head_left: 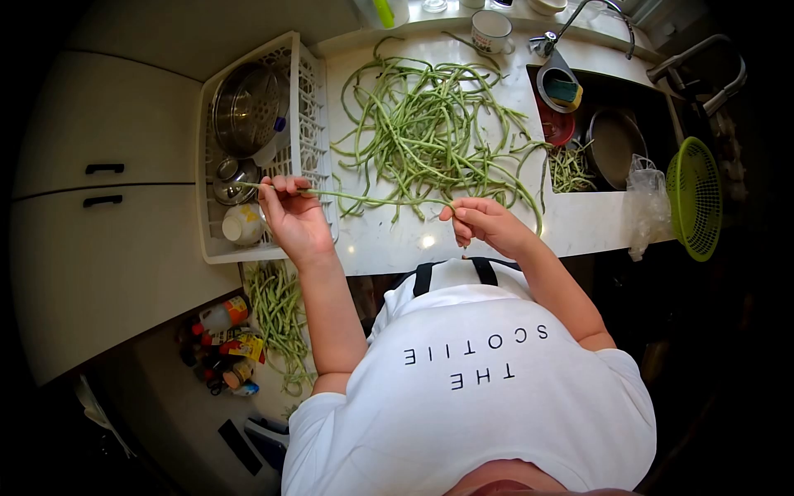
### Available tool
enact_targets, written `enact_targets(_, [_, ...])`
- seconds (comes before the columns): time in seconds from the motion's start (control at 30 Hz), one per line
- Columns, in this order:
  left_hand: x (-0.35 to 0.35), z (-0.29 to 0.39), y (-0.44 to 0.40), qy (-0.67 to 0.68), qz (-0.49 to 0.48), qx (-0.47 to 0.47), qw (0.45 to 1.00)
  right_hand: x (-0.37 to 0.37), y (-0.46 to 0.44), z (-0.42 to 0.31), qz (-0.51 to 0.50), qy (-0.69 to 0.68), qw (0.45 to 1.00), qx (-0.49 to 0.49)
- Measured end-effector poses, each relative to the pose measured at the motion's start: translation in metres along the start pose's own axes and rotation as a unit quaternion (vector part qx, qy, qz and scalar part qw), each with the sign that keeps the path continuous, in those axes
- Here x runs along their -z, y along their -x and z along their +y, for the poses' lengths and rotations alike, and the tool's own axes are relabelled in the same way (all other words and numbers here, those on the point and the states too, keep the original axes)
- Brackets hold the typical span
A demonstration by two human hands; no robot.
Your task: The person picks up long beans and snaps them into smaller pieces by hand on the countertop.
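Note:
A single long green bean (364, 198) is stretched nearly level between my two hands, over the front of the counter. My left hand (291, 207) grips it toward one end, fingers closed, above the edge of the white dish rack; a bit of the bean sticks out to the left. Its other end is pinched between the thumb and fingers of my right hand (480, 221). Just beyond my hands lies a big tangled pile of long green beans (430, 124) on the white counter (372, 248).
The dish rack (310, 107) at left holds a steamer pot and a cup. At right, the sink has a pan (616, 149) and cut bean pieces (569, 169). A plastic bag (649, 202) and green colander (695, 198) stand beyond. More beans (277, 314) lie lower left, near bottles.

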State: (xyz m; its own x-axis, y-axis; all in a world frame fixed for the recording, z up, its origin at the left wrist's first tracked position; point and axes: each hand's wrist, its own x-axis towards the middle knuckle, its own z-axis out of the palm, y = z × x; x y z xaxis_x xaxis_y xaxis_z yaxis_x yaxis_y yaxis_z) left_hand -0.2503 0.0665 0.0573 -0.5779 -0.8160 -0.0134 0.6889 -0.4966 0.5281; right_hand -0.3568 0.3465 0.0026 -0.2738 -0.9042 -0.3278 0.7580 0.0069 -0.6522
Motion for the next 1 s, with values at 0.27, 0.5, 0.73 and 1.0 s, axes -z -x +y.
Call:
enact_targets(0.27, [-0.003, 0.001, -0.001, -0.07, 0.007, -0.036, 0.997, 0.006, -0.003, 0.01, 0.057, 0.235, 0.97, 0.034])
enact_targets(0.5, [-0.01, -0.004, 0.006, -0.079, 0.01, -0.008, 0.997, 0.005, -0.001, 0.009, 0.099, 0.423, 0.9, 0.028])
enact_targets(0.73, [0.002, -0.013, 0.011, -0.081, -0.031, 0.044, 0.995, 0.029, 0.006, 0.015, 0.177, 0.463, 0.858, 0.134])
enact_targets(1.0, [0.002, -0.005, 0.017, -0.085, -0.033, 0.084, 0.992, 0.137, 0.057, -0.034, 0.523, 0.704, 0.41, 0.25])
